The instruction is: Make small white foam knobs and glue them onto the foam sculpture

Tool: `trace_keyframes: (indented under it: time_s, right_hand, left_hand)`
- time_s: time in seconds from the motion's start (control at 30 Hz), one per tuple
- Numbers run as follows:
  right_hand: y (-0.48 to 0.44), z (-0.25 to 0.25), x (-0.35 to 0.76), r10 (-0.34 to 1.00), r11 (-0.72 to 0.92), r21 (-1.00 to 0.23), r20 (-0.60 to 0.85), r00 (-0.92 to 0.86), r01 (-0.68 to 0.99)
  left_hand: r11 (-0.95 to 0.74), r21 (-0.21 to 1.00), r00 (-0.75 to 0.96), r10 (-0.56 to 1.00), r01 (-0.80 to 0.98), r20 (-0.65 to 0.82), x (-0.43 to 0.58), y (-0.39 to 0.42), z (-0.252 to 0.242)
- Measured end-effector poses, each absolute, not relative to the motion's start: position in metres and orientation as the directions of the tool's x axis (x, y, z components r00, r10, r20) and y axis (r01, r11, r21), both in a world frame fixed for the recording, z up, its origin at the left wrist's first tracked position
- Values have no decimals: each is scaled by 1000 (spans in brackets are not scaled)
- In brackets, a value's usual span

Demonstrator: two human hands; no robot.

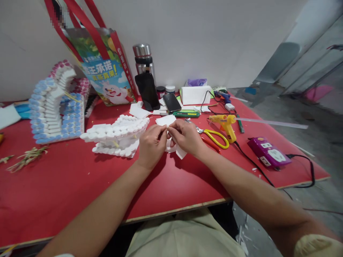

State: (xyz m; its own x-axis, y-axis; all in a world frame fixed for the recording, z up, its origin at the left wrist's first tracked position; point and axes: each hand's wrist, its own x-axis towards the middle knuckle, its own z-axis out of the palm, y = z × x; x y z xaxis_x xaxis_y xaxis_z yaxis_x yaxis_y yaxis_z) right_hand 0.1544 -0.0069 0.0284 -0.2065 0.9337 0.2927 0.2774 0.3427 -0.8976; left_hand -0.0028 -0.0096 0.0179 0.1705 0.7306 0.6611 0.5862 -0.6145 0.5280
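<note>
Over the red table [80, 200], my left hand [153, 144] and my right hand [184, 137] meet with fingertips pinched together. Whatever they hold is tiny, perhaps whitish, and mostly hidden by the fingers. White paper pieces [180, 152] lie just below and behind my hands. Close to my left hand sits a white shape built of small rounded rolls [115, 132]. Beside my right hand are pliers or snips with one yellow and one red handle [217, 138]. A yellow hot glue gun [227, 125] with a long clear glue stick [273, 123] rests farther right.
A purple power strip [268, 153] with black cables stands at right. Behind are a green cutter knife [186, 114], a phone [172, 102], an upright phone [147, 91], a steel flask [143, 51] and a shopping bag [104, 71]. A blue-and-white roll model [57, 110] stands left.
</note>
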Motion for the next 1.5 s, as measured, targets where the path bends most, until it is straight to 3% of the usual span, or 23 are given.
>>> trace_keyframes:
  time_s: [0.1, 0.2, 0.3, 0.43, 0.53, 0.6, 0.77, 1.0, 1.17, 1.3, 1.4, 1.5]
  right_hand:
    - [-5, 26, 156, 936, 337, -895, 285, -209, 291]
    - [-4, 24, 157, 939, 334, -885, 280, -201, 326]
    - [-2, 24, 157, 933, 357, -860, 307, -190, 364]
    - [0, 23, 160, 927, 357, -880, 293, -234, 314]
    - [4, 21, 165, 904, 370, -899, 289, -315, 235]
    - [6, 20, 168, 884, 400, -887, 308, -352, 229]
    - [7, 19, 170, 905, 363, -903, 282, -319, 232]
    - [9, 17, 169, 935, 241, -963, 198, -293, 118]
    - [9, 17, 168, 917, 388, -860, 326, -228, 331]
    - [9, 17, 166, 872, 484, -739, 453, -186, 468]
    - [9, 17, 164, 889, 456, -792, 426, -169, 407]
    - [9, 15, 162, 899, 435, -822, 415, -136, 368]
  left_hand:
    - [-650, 427, 245, 686, 628, 685, -4, -9, 15]
    - [-646, 442, 262, 704, 622, 660, -4, -9, 13]
    - [-603, 590, 214, 774, 537, 596, -5, -7, 14]
    - [-357, 907, 138, 933, 224, 334, -9, 0, 18]
    - [-189, 980, 213, 962, 61, 172, -13, 7, 20]
    - [-176, 984, 230, 959, 37, 163, -15, 9, 20]
    - [-311, 948, 218, 932, 64, 290, -13, 7, 21]
    - [-273, 957, 178, 951, 94, 254, -9, 1, 29]
    - [-364, 905, 174, 928, 219, 331, -8, 2, 21]
    - [-534, 766, 189, 845, 358, 501, -8, 1, 18]
    - [-665, 585, 205, 723, 464, 659, -8, -1, 18]
    - [-714, 466, 242, 649, 523, 722, -6, -3, 18]
